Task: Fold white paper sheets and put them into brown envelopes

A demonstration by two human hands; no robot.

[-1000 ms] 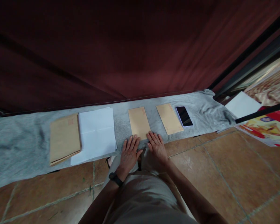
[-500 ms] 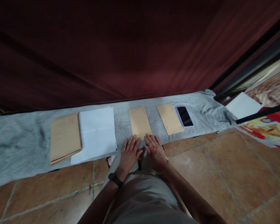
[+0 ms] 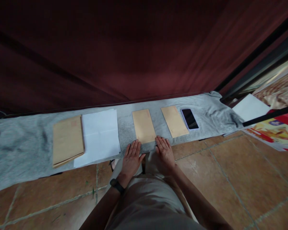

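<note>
Tan rectangular paper envelope (image 3: 144, 126) lies flat by the near edge of the grey cloth-covered counter (image 3: 125, 126)

The left hand (image 3: 131, 157) is palm down at the counter's near edge, fingers straight and close together, thumb held apart, its fingertips at the envelope's near left corner. The right hand (image 3: 165, 152) is laid out flat in the same way, its fingertips at the near right corner — neither pinches anything, and whether the fingertips press on the paper or just meet its edge, I cannot tell.

To the right, well short of the counter's right end, lies a second tan paper envelope (image 3: 174, 121), with a black-screened phone in a pale purple case (image 3: 190, 118) just beside it. Toward the left end, a stack of larger brown paper envelopes (image 3: 67, 142) overlaps some white paper sheets (image 3: 102, 137) — both reach close to the near edge.
</note>
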